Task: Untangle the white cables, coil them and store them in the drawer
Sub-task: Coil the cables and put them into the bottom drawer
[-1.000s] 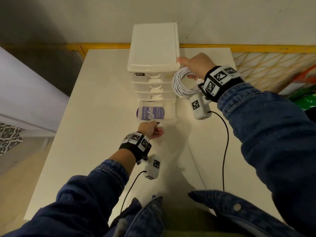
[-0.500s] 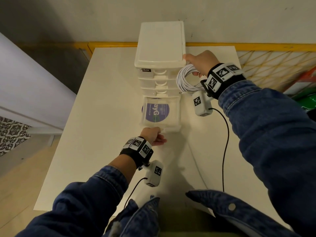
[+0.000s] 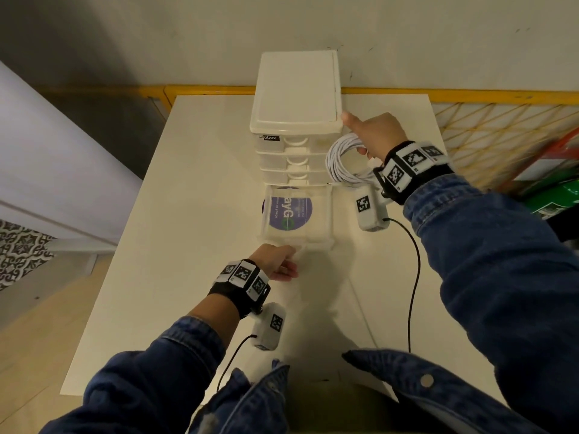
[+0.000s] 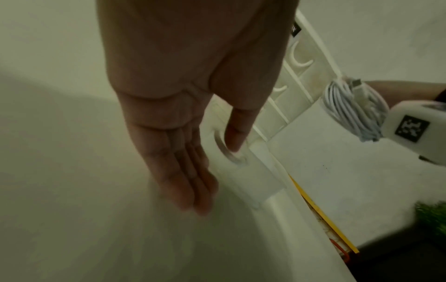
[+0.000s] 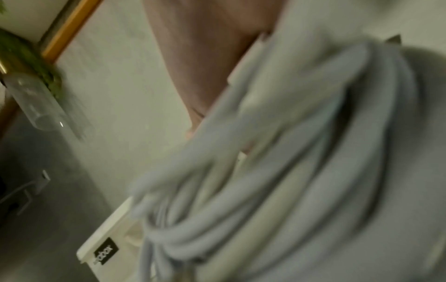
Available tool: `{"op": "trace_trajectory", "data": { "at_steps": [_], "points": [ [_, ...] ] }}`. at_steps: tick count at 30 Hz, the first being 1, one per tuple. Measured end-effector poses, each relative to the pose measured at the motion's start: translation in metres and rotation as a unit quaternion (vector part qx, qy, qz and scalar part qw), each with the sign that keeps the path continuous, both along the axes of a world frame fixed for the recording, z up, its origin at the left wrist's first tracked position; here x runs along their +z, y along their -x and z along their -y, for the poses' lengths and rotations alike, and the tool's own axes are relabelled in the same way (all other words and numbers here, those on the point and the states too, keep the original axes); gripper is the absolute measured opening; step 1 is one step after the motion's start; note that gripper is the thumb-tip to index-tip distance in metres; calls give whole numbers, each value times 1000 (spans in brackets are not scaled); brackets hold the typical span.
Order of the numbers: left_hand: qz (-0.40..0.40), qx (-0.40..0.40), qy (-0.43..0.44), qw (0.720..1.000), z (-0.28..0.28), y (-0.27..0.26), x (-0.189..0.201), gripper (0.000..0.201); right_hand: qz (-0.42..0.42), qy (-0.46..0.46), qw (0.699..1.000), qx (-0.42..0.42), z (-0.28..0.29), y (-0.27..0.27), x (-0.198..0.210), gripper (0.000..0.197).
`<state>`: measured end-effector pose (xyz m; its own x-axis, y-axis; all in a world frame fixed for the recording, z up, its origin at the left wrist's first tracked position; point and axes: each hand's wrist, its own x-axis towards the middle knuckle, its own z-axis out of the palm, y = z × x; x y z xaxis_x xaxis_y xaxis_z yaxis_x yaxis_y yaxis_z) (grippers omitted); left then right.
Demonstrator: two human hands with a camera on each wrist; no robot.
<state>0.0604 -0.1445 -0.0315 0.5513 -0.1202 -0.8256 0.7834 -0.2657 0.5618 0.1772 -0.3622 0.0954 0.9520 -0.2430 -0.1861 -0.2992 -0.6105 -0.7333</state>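
A white drawer unit [image 3: 294, 98] stands at the back of the white table [image 3: 194, 189]. Its bottom drawer [image 3: 326, 214] is pulled out, and a round purple label lies in it. My left hand [image 3: 280, 264] is at the drawer's front with straight fingers [image 4: 193, 181]. Its thumb [image 4: 237, 131] touches the handle recess [image 4: 226, 152]. To the right of the unit, my right hand [image 3: 372, 136] grips a coil of white cables [image 3: 341, 164] above the table. One fingertip touches the unit's top corner. The coil [image 4: 354, 110] shows a plug end in the left wrist view. In the right wrist view the coil [image 5: 277, 171] is blurred.
The unit's upper drawers [image 3: 291, 155] are closed. A yellow rail [image 3: 454, 93] and netting [image 3: 488, 136] run behind and to the right of the table. Green and red items [image 3: 560, 195] lie beyond the right edge. Black camera leads [image 3: 413, 277] hang over the near table. The floor drops away at the left.
The bottom drawer has slid further out toward me, drawn by my left hand. The right hand has stayed beside the unit with the coil.
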Motion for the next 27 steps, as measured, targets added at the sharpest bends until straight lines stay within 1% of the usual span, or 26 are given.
{"op": "trace_trajectory", "data": {
  "at_steps": [2, 4, 5, 6, 7, 8, 9, 10, 11, 12, 13, 14, 15, 16, 17, 18, 20, 22, 25, 27],
  "points": [
    [-18, -80, -16, 997, -13, -1, 12, 27, 30, -38, 998, -36, 2, 15, -8, 62],
    [3, -144, -42, 989, -25, -8, 25, 32, 67, -91, 990, -85, -3, 33, -21, 60],
    [42, -144, -49, 988, -29, -13, 31, 33, 81, -112, 985, -107, -9, 40, -29, 60],
    [99, -120, -48, 987, -30, -18, 37, 34, 88, -127, 980, -124, -16, 45, -38, 60],
    [168, -83, -45, 981, -29, -23, 41, 35, 90, -133, 978, -134, -26, 48, -46, 61],
    [241, -46, -47, 968, -25, -26, 45, 34, 91, -134, 977, -138, -35, 49, -54, 60],
    [313, -26, -60, 948, -20, -29, 48, 32, 89, -133, 977, -138, -44, 49, -61, 61],
    [376, -31, -77, 923, -15, -31, 48, 31, 87, -134, 978, -136, -53, 48, -68, 61],
    [433, -63, -96, 894, -10, -33, 47, 42, 84, -135, 978, -132, -61, 47, -75, 62],
    [481, -111, -113, 862, -6, -35, 45, 61, 83, -135, 979, -126, -68, 45, -81, 62],
    [515, -160, -135, 831, -4, -38, 40, 80, 83, -133, 980, -121, -75, 43, -86, 63],
    [529, -198, -157, 810, -4, -42, 35, 95, 79, -133, 981, -119, -81, 42, -93, 63],
    [526, -223, -174, 802, -5, -45, 29, 106, 72, -140, 980, -119, -87, 41, -100, 62],
    [514, -236, -183, 804, -6, -48, 24, 113, 64, -151, 980, -117, -92, 41, -105, 59],
    [498, -247, -192, 808, -7, -51, 19, 118, 54, -158, 979, -113, -96, 42, -112, 56],
    [488, -264, -206, 806, -7, -52, 16, 120, 45, -159, 980, -108, -99, 42, -117, 54],
    [462, -309, -252, 792, -4, -57, 11, 121, 21, -149, 984, -99, -101, 42, -125, 54],
    [425, -347, -285, 786, 0, -61, 10, 120, -5, -127, 989, -79, -99, 39, -129, 55],
    [394, -381, -319, 773, 7, -70, 8, 122, -37, -103, 994, -27, -95, 32, -128, 52],
    [386, -390, -337, 765, 11, -75, 8, 121, -48, -85, 995, 28, -92, 31, -126, 43]
  ]
}}
